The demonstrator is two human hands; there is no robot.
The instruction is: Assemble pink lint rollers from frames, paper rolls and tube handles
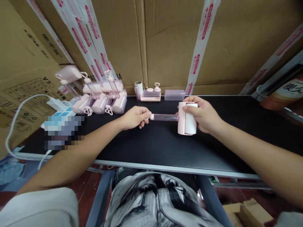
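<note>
A pink lint roller with a white paper roll is held level above the black table. Its clear, pale-pink handle runs to the left from the head. My left hand is closed round the handle's end, hiding the tip. My right hand grips the head and white roll from the right, thumb across the front. Behind my hands stand a small pink holder with a heart-shaped piece, a white roll and a clear pinkish cover.
Several pink rollers are stacked at the back left. Beside them lie a white cable and plug on a blue-white box. Cardboard walls the back. An orange-brown labelled container stands at the right. A pixelated patch covers something on the left.
</note>
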